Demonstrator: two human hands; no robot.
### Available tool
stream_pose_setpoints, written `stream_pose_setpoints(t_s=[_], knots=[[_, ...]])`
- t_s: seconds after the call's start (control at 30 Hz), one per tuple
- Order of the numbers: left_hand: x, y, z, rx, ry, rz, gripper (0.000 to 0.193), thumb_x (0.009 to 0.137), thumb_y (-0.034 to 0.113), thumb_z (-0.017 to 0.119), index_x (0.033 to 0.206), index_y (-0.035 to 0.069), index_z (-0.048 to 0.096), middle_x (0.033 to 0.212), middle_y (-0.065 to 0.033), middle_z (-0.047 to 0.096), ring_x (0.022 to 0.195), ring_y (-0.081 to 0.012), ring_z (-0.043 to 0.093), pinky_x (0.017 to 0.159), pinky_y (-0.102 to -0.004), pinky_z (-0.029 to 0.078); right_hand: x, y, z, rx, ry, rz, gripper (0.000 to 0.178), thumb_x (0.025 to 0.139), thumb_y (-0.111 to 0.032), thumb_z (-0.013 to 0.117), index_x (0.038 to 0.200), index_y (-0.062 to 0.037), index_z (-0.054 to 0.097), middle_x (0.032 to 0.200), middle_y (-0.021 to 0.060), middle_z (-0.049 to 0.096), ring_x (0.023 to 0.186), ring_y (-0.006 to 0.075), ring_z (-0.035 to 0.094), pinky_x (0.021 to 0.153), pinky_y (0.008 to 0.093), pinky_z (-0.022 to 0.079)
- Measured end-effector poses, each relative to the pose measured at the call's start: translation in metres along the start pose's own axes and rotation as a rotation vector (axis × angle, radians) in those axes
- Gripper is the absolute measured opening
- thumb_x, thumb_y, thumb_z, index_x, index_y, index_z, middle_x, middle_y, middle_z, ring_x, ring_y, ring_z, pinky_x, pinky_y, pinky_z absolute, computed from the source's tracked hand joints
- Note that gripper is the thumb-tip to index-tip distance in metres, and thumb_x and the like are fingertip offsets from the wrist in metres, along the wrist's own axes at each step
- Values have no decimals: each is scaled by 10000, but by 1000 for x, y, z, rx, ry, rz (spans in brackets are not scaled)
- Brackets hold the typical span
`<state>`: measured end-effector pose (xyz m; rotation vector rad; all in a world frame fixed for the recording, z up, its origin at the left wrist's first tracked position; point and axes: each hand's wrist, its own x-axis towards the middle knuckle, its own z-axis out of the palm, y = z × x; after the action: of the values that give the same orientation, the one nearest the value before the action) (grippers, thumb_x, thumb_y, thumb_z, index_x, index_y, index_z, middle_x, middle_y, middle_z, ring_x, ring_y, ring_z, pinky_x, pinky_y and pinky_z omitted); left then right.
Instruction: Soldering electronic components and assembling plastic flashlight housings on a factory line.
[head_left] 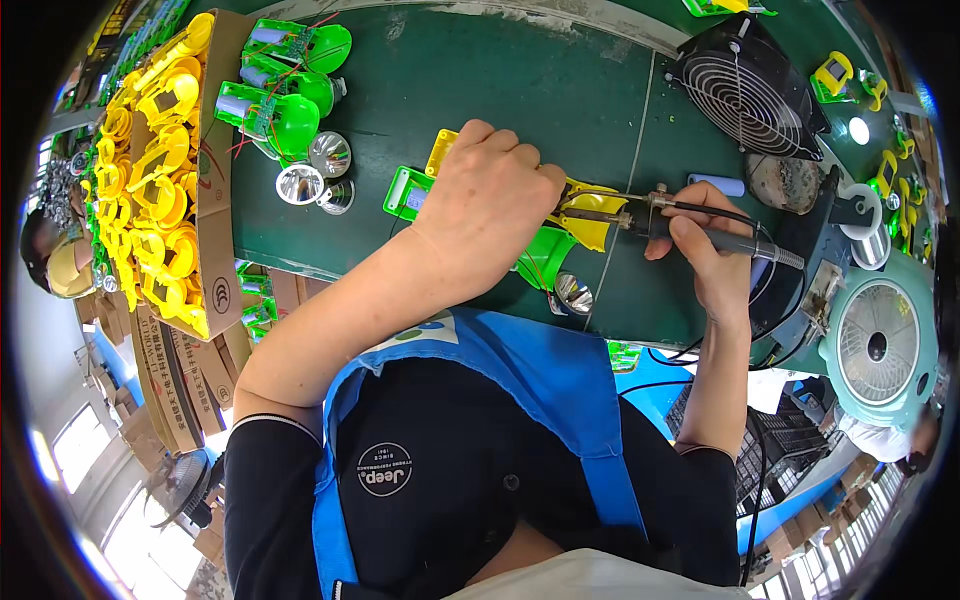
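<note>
My left hand point(490, 205) is closed, back of the hand up, over a yellow plastic lamp housing point(590, 228) whose ends stick out on both sides. Beneath it lies a green lamp housing point(543, 258), with a shiny reflector cup point(573, 293) on wires at its near end. My right hand point(708, 255) grips the dark handle of a soldering iron point(750, 244). A thin metal guide with a black tube runs along the iron. Its tip end reaches over the yellow housing, close to my left fingers; the exact contact point is hidden.
At left stands a cardboard box point(215, 215) heaped with yellow housings. Green housings point(292, 125) with boards and wires, and loose reflector cups point(330, 155), lie beside it. Toward the right are a black fan point(745, 90), a blue cylindrical cell point(716, 185), a solder spool point(868, 240) and a teal fan point(878, 345).
</note>
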<state>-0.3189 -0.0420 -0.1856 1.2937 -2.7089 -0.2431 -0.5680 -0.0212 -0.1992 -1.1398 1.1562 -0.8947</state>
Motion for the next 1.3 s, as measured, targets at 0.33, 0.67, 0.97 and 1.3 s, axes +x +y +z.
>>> stream_pose_setpoints(t_s=[0.33, 0.67, 0.97, 1.3], knots=[[0, -1, 4, -26, 36, -20, 37, 728, 82, 623, 714, 81, 589, 706, -41, 568, 768, -221, 564, 776, -345, 411, 5, -7, -1, -22, -57, 5, 113, 840, -47, 633, 896, 32, 575, 736, 66, 635, 659, 106, 636, 641, 221, 496], [-1, 2, 6, 1, 53, -31, 32, 706, 95, 618, 702, 87, 588, 702, -42, 572, 764, -220, 568, 765, -352, 419, -5, -2, -6, -44, -42, -25, 130, 823, -25, 644, 914, 35, 574, 783, 72, 639, 680, 125, 649, 648, 234, 515], [-1, 1, 5, 4, 49, -12, 81, 646, 93, 643, 725, 99, 631, 717, -51, 618, 795, -212, 607, 768, -320, 415, -27, 22, 23, -14, 247, -411, 345, 929, -258, 603, 1100, -10, 435, 910, 185, 666, 852, 248, 674, 845, 360, 489], [1, 4, 1, 33, 33, -25, 15, 698, 102, 612, 706, 91, 606, 709, -40, 596, 785, -218, 596, 767, -338, 423, -17, 44, 70, -91, 181, -529, 284, 936, -129, 585, 1132, -2, 423, 994, 147, 561, 836, 215, 672, 740, 297, 527]])
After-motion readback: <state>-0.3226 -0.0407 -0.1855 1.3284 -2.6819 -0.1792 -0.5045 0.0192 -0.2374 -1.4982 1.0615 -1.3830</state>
